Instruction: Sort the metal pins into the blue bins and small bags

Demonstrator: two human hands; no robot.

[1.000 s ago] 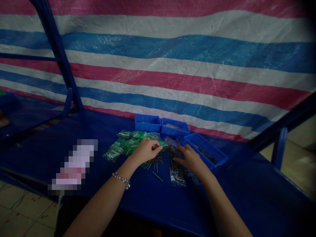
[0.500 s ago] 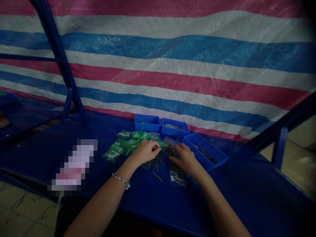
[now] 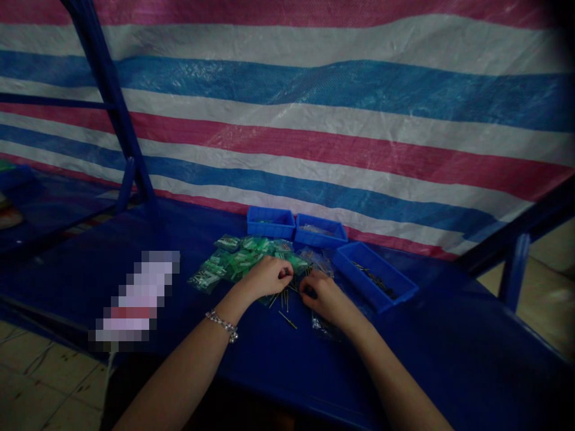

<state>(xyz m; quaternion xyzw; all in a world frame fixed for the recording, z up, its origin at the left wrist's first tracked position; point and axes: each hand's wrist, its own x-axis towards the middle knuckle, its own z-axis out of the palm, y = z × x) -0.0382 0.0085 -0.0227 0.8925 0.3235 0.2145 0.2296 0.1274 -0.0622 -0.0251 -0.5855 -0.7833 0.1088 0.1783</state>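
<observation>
My left hand [image 3: 270,276], with a beaded bracelet on its wrist, is closed in a pinch; whatever is in it is too small to make out. Beneath it lies a loose pile of thin metal rods [image 3: 284,298], and one single rod [image 3: 287,320] lies closer to me. My right hand [image 3: 324,294] has its thumb and fingers curled together at the right side of the pile, over a clear plastic bag [image 3: 324,326] of similar rods. What its fingertips hold is hidden. Behind my left hand spread several small packets with green contents [image 3: 242,257].
Two blue bins [image 3: 271,224] [image 3: 320,232] stand at the back, and a longer blue bin [image 3: 375,278] with dark rods sits at the right. A blurred-out pale item [image 3: 137,296] lies left on the blue table [image 3: 202,353]. Blue frame posts [image 3: 108,90] and a striped sheet [image 3: 314,137] rise behind.
My right hand has moved left and slightly towards me, and its spread fingers have curled together. My left hand stays pinched in nearly the same place. The view has shifted slightly.
</observation>
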